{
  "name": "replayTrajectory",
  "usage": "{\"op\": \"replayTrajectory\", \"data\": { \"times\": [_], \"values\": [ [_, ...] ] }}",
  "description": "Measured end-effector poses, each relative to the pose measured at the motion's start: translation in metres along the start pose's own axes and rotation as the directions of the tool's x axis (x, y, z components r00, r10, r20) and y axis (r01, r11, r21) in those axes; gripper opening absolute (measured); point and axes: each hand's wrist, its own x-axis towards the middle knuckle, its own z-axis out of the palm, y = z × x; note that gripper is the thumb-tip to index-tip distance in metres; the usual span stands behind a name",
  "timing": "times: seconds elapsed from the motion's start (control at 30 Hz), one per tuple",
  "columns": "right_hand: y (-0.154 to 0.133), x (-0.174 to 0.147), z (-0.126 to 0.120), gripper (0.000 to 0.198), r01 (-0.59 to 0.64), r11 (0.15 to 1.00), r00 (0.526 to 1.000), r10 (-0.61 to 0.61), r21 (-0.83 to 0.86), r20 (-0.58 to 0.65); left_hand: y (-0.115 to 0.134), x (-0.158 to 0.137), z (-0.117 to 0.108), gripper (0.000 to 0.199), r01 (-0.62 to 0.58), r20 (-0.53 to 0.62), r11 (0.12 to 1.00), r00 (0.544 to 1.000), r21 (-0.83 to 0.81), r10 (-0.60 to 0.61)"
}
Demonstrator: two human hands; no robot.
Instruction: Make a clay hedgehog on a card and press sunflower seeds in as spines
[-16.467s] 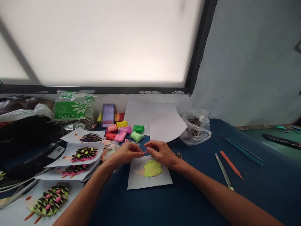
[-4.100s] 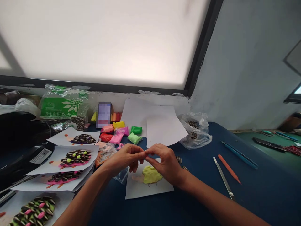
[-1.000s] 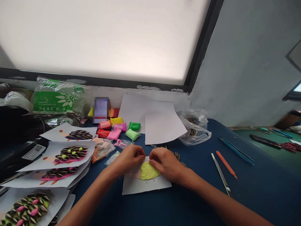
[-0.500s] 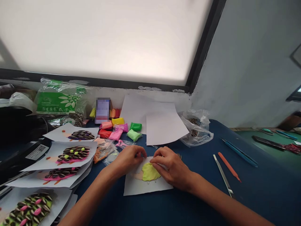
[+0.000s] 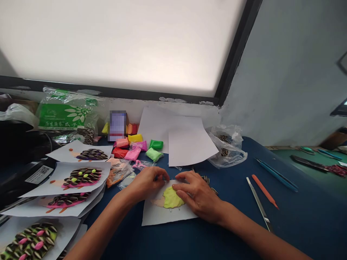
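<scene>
On a small white sheet of paper (image 5: 154,219) lies a flattened piece of yellow-green modelling clay (image 5: 172,198), shaped as the body of a drawn animal with a pale peach head part at its left. My right hand (image 5: 200,195) rests over the right side of the clay, fingers apart, fingertips touching its upper edge. At the sheet's upper left edge is my left hand (image 5: 149,182), its fingers loosely bent and apart from the thumb, with nothing visible between them. Several sunflower seeds (image 5: 206,179) lie behind my right hand, partly hidden by it.
Seed-covered hedgehog pictures (image 5: 81,177) are stacked at left. Clay packets (image 5: 132,153), a phone (image 5: 117,126) and a green seed bag (image 5: 65,115) stand behind. Blank sheets (image 5: 189,144) and a plastic bag (image 5: 227,151) lie farther back. Tweezers (image 5: 276,175), an orange tool (image 5: 265,191) and a metal blade (image 5: 258,202) lie right.
My right hand's fingers have flattened and spread a little over the clay's upper edge. My left hand stays nearly in place. The view has shifted slightly.
</scene>
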Motion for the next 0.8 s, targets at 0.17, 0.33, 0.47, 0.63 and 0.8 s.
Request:
{"op": "replayTrajectory", "data": {
  "times": [0.17, 0.33, 0.47, 0.63, 0.8],
  "values": [
    [0.003, -0.003, 0.000, 0.027, -0.025, 0.999, 0.997, 0.026, 0.021, -0.075, 0.003, 0.000, -0.003, 0.029, 0.019, 0.018, 1.000, 1.000, 0.001, -0.019],
    [0.001, -0.007, 0.000, 0.024, -0.010, 0.999, 1.000, 0.009, -0.030, -0.026, 0.004, -0.001, -0.003, 0.029, 0.030, 0.013, 0.999, 0.999, -0.011, -0.029],
    [0.001, -0.010, 0.002, 0.027, -0.065, 0.998, 0.998, 0.064, -0.011, -0.022, 0.001, 0.001, -0.001, 0.029, 0.014, 0.008, 1.000, 1.000, 0.003, -0.014],
    [0.005, -0.013, 0.002, 0.027, -0.068, 0.997, 0.984, 0.071, 0.024, -0.165, 0.003, 0.000, -0.002, 0.028, 0.015, 0.012, 1.000, 1.000, -0.003, -0.015],
    [0.002, -0.016, 0.004, 0.025, -0.006, 0.999, 0.989, 0.000, -0.044, -0.147, 0.006, -0.001, -0.004, 0.028, 0.028, 0.013, 1.000, 1.000, 0.003, -0.028]
  ]
}}
